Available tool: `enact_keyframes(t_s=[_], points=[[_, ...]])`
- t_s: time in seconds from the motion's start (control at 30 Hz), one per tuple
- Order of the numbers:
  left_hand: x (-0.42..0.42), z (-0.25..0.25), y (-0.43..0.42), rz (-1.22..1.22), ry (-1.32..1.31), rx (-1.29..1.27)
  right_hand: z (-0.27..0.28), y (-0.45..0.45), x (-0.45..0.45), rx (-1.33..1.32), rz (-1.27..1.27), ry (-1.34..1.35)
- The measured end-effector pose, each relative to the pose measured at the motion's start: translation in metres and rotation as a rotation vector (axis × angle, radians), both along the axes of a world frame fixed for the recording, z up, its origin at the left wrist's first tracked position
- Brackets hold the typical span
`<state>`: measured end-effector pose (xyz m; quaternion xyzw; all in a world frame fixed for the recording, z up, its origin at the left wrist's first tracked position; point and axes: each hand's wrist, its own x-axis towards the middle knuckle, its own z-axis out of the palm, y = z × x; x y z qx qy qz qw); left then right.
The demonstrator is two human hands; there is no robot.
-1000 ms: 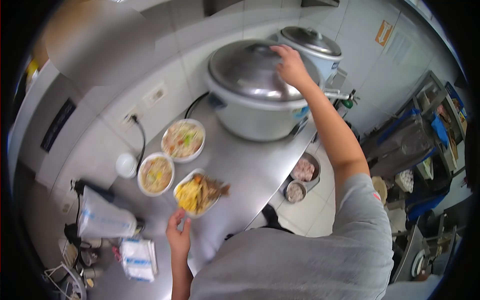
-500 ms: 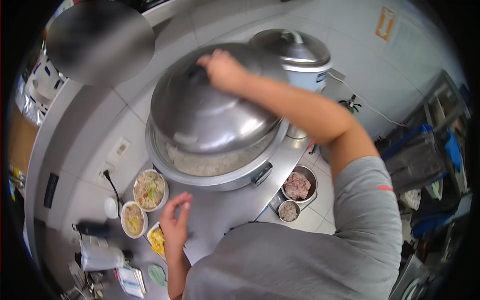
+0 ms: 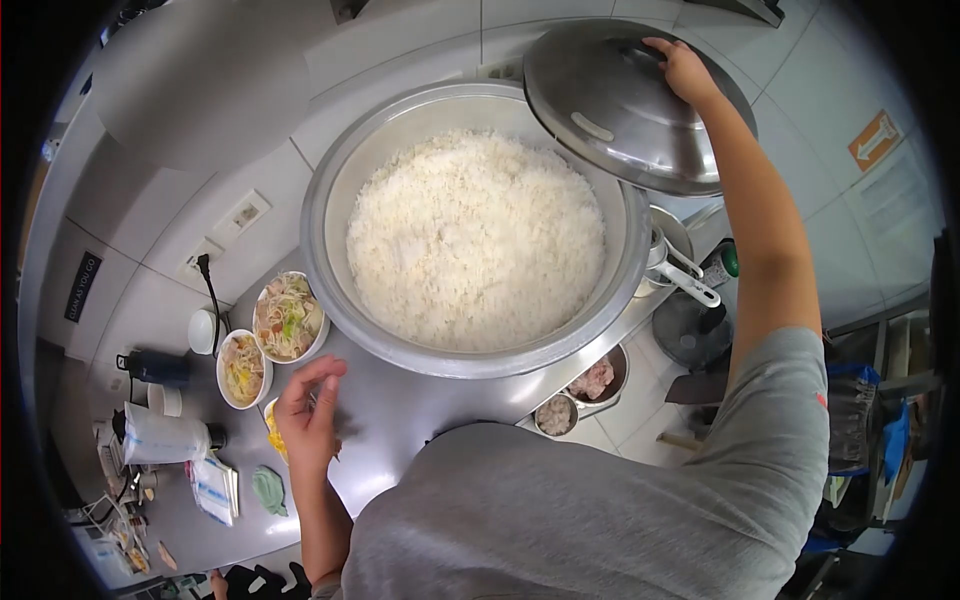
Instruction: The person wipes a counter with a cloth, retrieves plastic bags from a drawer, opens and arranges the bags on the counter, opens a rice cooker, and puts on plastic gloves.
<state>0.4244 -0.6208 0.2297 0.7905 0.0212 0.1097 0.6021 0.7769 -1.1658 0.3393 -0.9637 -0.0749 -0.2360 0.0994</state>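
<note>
My right hand [image 3: 682, 70] grips the top of a large round metal lid [image 3: 625, 110], held tilted at the upper right, past the rim of a big cooker pot [image 3: 325, 290]. White rice [image 3: 475, 240] fills much of the pot. My left hand [image 3: 310, 400], fingers apart and holding nothing, hovers over the counter, partly covering a dish with yellow food [image 3: 272, 432]. Left of the pot stand two white bowls of noodle-like food, a larger one [image 3: 290, 318] and a smaller one [image 3: 243, 370].
A ladle handle [image 3: 690, 283] rests beside the pot on the right. Below the counter edge are metal bowls with meat [image 3: 592, 382] and pale food [image 3: 554, 414]. At left lie a green cloth [image 3: 268, 490], plastic bags [image 3: 165, 433] and a plugged cord [image 3: 207, 280].
The lid in my right hand has moved off the pot to the upper right, uncovering the rice. The view has shifted, and my left hand appears further left and stays empty.
</note>
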Motion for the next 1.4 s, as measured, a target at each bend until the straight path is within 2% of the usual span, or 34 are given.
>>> enact_keyframes(t_s=[0.23,0.33,0.37,0.47,0.5,0.6,0.67,0.73,0.77,0.8,0.83,0.87,0.9,0.93,1.0,1.03,1.13,1.2,1.23,1.27,1.33,1.4], points=[[-0.010,0.004,-0.003,0.006,0.024,0.022,-0.006,-0.006,-0.006,-0.040,-0.063,-0.046],[-0.016,0.001,-0.004,0.001,0.034,-0.004,-0.001,0.000,-0.032,-0.050,0.044,-0.344],[-0.019,0.000,-0.003,-0.006,0.041,-0.014,0.005,0.016,-0.060,-0.009,-0.106,-0.273],[-0.023,-0.003,-0.007,-0.053,0.050,-0.029,0.000,0.033,-0.129,0.089,0.023,-0.531],[-0.025,-0.003,-0.009,-0.086,0.053,-0.018,-0.016,0.027,-0.144,0.056,-0.038,-0.578],[-0.031,0.000,-0.013,-0.203,0.051,0.026,-0.063,0.043,-0.220,0.182,-0.127,-0.687],[-0.036,-0.002,-0.014,-0.303,0.055,0.017,-0.113,0.059,-0.280,0.357,-0.221,-0.675],[-0.040,-0.010,-0.017,-0.432,0.065,-0.037,-0.186,0.084,-0.350,0.522,-0.378,-0.508],[-0.045,-0.007,-0.028,-0.458,0.098,-0.054,-0.235,0.097,-0.388,0.529,-0.372,-0.491],[-0.046,-0.011,-0.032,-0.570,0.153,-0.015,-0.300,0.114,-0.435,0.434,-0.544,-0.316],[-0.047,-0.019,-0.034,-0.688,0.206,0.030,-0.336,0.130,-0.487,0.620,-0.478,0.062],[-0.047,-0.026,-0.040,-0.810,0.259,0.081,-0.371,0.152,-0.543,0.723,-0.619,0.625],[-0.051,-0.030,-0.055,-0.937,0.179,0.010,-0.410,0.169,-0.604,0.584,-0.452,0.795],[-0.051,-0.033,-0.063,-0.999,0.190,0.041,-0.430,0.189,-0.660,0.564,-0.434,0.915],[-0.059,-0.046,-0.079,-1.131,0.229,0.096,-0.463,0.222,-0.760,0.581,-0.597,1.262],[-0.063,-0.055,-0.089,-1.190,0.210,0.104,-0.475,0.235,-0.802,0.602,-0.694,1.319],[-0.082,-0.075,-0.122,-1.320,0.184,0.105,-0.466,0.248,-0.904,0.554,-0.880,1.607],[-0.104,-0.074,-0.141,-1.355,0.168,0.120,-0.481,0.241,-0.970,0.689,-1.227,1.513],[-0.117,-0.076,-0.150,-1.379,0.198,0.095,-0.470,0.238,-0.988,0.705,-1.296,1.363],[-0.128,-0.083,-0.157,-1.407,0.263,0.080,-0.461,0.231,-1.001,0.710,-1.361,1.206],[-0.154,-0.103,-0.169,-1.442,0.386,0.052,-0.457,0.206,-1.022,0.553,-1.297,1.110],[-0.181,-0.121,-0.190,-1.501,0.509,0.141,-0.444,0.175,-1.037,1.035,-1.601,0.832]])
